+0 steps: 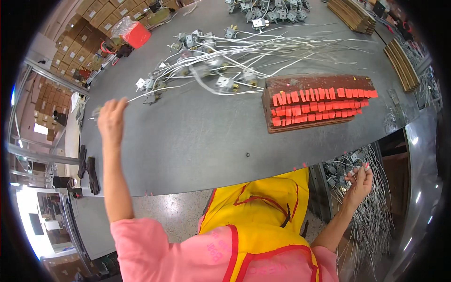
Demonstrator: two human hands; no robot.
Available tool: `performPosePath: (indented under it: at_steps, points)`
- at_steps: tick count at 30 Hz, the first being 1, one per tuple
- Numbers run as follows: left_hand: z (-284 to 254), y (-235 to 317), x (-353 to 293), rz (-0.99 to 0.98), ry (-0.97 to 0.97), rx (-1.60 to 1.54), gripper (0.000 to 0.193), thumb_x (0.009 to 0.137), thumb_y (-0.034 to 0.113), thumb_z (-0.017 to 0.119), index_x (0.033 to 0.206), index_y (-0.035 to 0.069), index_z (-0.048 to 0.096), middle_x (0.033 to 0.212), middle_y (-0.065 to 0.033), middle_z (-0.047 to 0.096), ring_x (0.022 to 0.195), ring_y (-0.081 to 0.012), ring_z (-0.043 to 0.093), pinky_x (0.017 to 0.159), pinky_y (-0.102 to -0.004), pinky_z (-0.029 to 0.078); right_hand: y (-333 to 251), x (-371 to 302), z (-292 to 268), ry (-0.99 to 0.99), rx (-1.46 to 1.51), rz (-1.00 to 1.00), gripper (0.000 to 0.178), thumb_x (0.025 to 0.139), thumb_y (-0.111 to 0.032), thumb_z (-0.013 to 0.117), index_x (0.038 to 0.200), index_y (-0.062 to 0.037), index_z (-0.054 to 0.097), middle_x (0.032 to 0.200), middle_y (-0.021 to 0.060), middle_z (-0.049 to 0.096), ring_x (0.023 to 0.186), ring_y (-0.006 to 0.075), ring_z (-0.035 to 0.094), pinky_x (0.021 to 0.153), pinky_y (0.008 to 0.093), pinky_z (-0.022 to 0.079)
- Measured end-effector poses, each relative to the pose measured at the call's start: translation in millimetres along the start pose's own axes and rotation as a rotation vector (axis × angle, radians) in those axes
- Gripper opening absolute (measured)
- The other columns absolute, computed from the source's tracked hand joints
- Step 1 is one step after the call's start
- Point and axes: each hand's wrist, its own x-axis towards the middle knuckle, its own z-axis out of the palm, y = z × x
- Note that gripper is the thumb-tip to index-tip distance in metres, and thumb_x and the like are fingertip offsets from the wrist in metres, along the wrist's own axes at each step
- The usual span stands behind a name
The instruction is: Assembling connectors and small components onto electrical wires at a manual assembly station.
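Observation:
My left hand (pixel 112 123) is raised at the left of the grey table, its fingers closed round a small grey electrical part (pixel 96 113) with metal tips. A white wire (pixel 155 92) runs from beside these fingers toward a heap of wired electrical parts (pixel 197 47); motion smears parts of the heap. Low on the right, past the table edge, my right hand (pixel 360 184) pinches a small piece with a red tip (pixel 367 166). It is held over a pile of similar wired parts (pixel 339 170), whose wires hang down. Fingers hide most of both held pieces.
A brown block (pixel 277 123) carries rows of red tape strips (pixel 319 107). More wired parts (pixel 277 9) lie at the far edge. Cardboard stacks (pixel 401 66) stand at right, a red container (pixel 136 34) at far left. A small dark nut-like piece (pixel 248 154) lies on the table (pixel 188 150).

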Motion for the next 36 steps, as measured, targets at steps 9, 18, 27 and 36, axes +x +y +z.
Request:
performPosePath:
  at_steps: [9,18,27,36]
  points:
    - [29,77,-17,-0.453,-0.271,-0.645,0.015,0.084,0.012,0.061,0.095,0.004,0.068,0.086,-0.0168,0.067,0.078,-0.0328,0.066,0.068,-0.0374,0.051,-45,-31,82,-0.19,-0.049,-0.24,0.016,0.094,-0.003,0.05,0.109,0.0009,0.052,0.083,0.0074,0.057,0.067,0.0118,0.055,0.058,0.0254,0.049]
    - [114,183,92,-0.574,-0.402,-0.771,0.022,0.086,0.027,0.057,0.098,0.013,0.068,0.093,-0.0172,0.066,0.091,-0.041,0.06,0.079,-0.0483,0.047,-58,-56,126,-0.56,-0.032,-0.306,0.017,0.092,0.003,0.047,0.109,0.0024,0.049,0.077,0.0091,0.056,0.064,0.0123,0.053,0.06,0.0247,0.047]
    - [143,210,144,-0.453,-0.413,-0.78,0.028,0.086,0.029,0.059,0.092,0.003,0.065,0.092,-0.0227,0.066,0.091,-0.0436,0.061,0.08,-0.0486,0.048,-42,-82,134,-0.672,-0.097,-0.211,0.016,0.092,0.003,0.049,0.108,0.0027,0.05,0.078,0.0082,0.058,0.065,0.011,0.054,0.062,0.0233,0.047]
    - [140,90,103,-0.388,0.059,-0.207,0.017,0.077,0.012,0.061,0.093,0.011,0.068,0.091,-0.0109,0.061,0.09,-0.0311,0.058,0.076,-0.0427,0.048,-35,-87,116,-0.619,-0.142,-0.14,0.013,0.091,0.004,0.049,0.104,0.0022,0.052,0.079,0.0075,0.059,0.064,0.0101,0.055,0.06,0.0228,0.048]
